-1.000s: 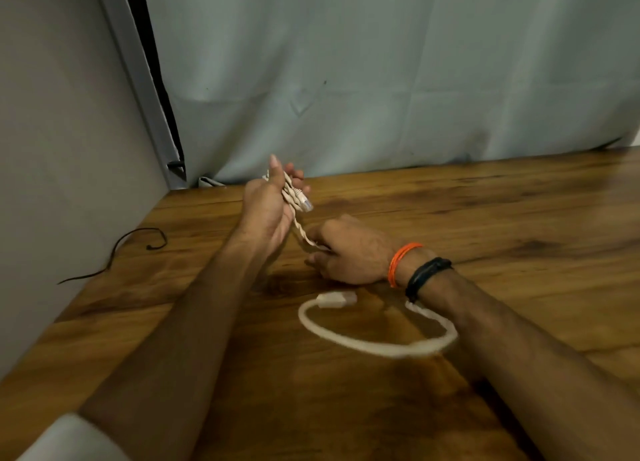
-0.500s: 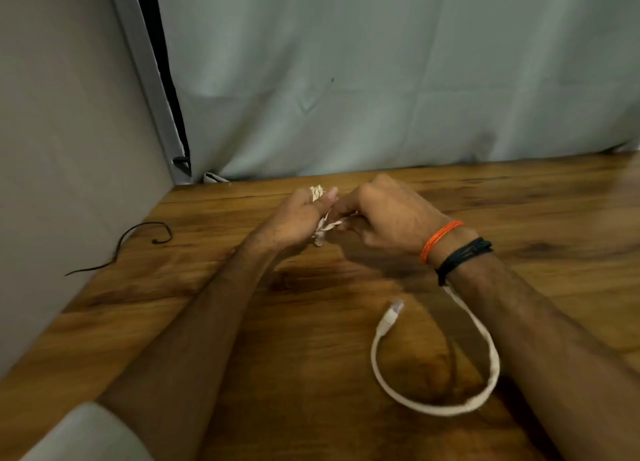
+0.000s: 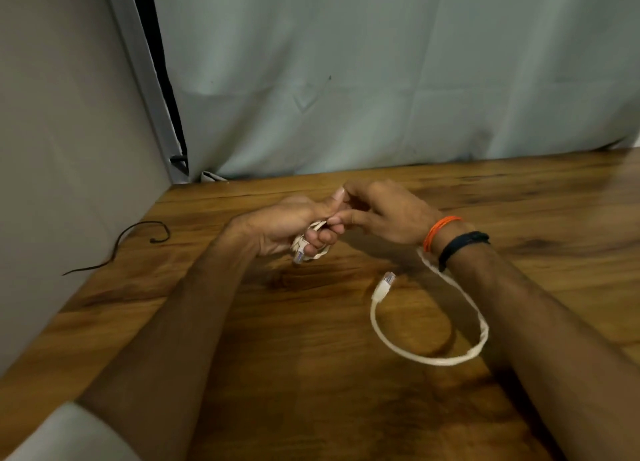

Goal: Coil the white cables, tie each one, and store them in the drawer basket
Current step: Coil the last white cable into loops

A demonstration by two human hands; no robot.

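Two hands meet above the desk [image 3: 242, 322]. Left hand [image 3: 287, 225] clenches a small cable bundle [image 3: 308, 246]; right hand [image 3: 381, 211] pinches its strand. Cable [image 3: 429, 358] trails in a loose loop lying under the right wrist: light, limp, likely springy, best gripped near the plug [image 3: 384, 286].

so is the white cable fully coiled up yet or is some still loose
Partly coiled. The left hand grips a small bundle, but the white cable trails in a loose loop on the table, its connector lying free.

cable loop [image 3: 429, 356] on table [image 3: 311, 374], right of hands [image 3: 332, 218]
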